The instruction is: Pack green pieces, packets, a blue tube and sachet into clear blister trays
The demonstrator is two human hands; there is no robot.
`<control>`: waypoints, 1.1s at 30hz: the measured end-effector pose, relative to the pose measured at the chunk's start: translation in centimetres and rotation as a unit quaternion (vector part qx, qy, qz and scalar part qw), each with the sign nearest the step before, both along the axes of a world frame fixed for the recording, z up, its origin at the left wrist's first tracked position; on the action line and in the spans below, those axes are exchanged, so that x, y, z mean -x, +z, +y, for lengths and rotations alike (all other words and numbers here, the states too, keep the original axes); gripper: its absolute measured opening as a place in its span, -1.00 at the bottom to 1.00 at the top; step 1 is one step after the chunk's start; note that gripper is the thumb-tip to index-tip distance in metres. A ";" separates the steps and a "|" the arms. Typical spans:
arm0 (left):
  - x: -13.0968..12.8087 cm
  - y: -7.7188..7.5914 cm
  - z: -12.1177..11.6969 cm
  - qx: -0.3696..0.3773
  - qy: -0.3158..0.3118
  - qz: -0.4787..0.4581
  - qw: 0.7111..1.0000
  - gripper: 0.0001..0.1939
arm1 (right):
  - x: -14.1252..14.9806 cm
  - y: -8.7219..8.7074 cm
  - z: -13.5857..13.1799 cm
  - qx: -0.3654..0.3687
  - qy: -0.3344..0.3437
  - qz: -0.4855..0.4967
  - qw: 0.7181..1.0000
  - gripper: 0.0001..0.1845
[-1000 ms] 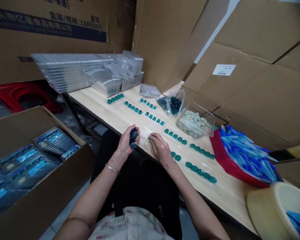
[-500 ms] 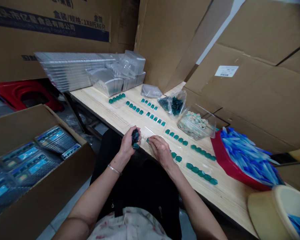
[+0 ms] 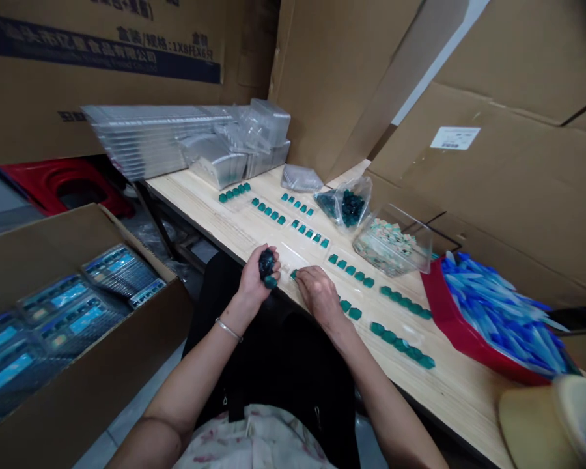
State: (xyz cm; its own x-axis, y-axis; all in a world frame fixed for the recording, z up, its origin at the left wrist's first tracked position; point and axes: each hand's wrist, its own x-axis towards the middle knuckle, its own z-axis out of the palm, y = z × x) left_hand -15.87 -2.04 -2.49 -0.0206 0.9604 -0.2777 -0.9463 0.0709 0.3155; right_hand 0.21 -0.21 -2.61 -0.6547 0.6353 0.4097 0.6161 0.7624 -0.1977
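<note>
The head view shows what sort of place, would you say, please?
Probably a packing workshop: green pieces lie in rows on the table, clear plastic packaging is stacked there, and an open carton holds blue-labelled packs.

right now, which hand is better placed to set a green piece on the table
Probably the right hand: it is over the table with one green piece at its fingertips, while the left hand is curled around a clump of dark pieces near the edge.

Head camera, single: above black trousers [image 3: 278, 365] at six o'clock, pitched forward-down; wood-grain tabletop [image 3: 469, 391] near, cardboard panel [image 3: 339, 71] farther, twelve o'clock.
</note>
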 end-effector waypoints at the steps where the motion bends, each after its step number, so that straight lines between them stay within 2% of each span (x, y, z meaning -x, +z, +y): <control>1: 0.1 0.1 0.1 -0.003 -0.004 -0.021 1.000 -0.90 | 0.0 0.2 -0.1 0.000 0.001 0.023 1.000 -0.83; 5: -0.1 0.6 1.0 -0.010 0.009 -0.063 0.998 -0.91 | 0.9 1.9 -1.2 0.051 0.008 0.171 0.984 -0.82; 8: -0.6 1.1 1.8 0.010 0.030 -0.070 0.997 -0.90 | 2.2 2.8 -2.0 0.097 0.034 0.228 0.968 -0.80; 11: -1.2 1.8 2.5 0.025 0.054 -0.074 0.995 -0.90 | 3.2 2.8 -1.8 0.114 0.032 0.263 0.957 -0.82; 15: -1.5 2.4 3.1 0.029 0.089 -0.071 0.993 -0.91 | 3.4 2.5 -0.8 0.173 -0.001 0.325 0.930 -0.83; 17: -1.7 2.5 3.2 0.035 0.106 -0.070 0.991 -0.91 | 3.3 2.5 -0.6 0.153 0.006 0.316 0.936 -0.81; 21: -2.0 2.4 3.2 0.054 0.138 -0.064 0.987 -0.93 | 3.4 2.3 -0.9 0.056 0.026 0.244 0.968 -0.77; 23: -2.0 2.2 3.2 0.059 0.144 -0.066 0.986 -0.93 | 3.5 2.2 -1.0 0.043 0.021 0.242 0.969 -0.76; 27: -1.2 1.8 3.1 0.060 0.142 -0.076 0.985 -0.96 | 3.2 2.8 -0.3 0.112 -0.015 0.315 0.942 -0.80; 29: -0.4 1.7 3.0 0.057 0.142 -0.082 0.985 -0.96 | 2.7 3.2 0.4 0.143 -0.027 0.315 0.938 -0.80; 33: 1.2 1.4 2.6 0.039 0.182 -0.075 0.980 -0.94 | 1.9 2.9 1.5 0.138 -0.002 0.208 0.968 -0.84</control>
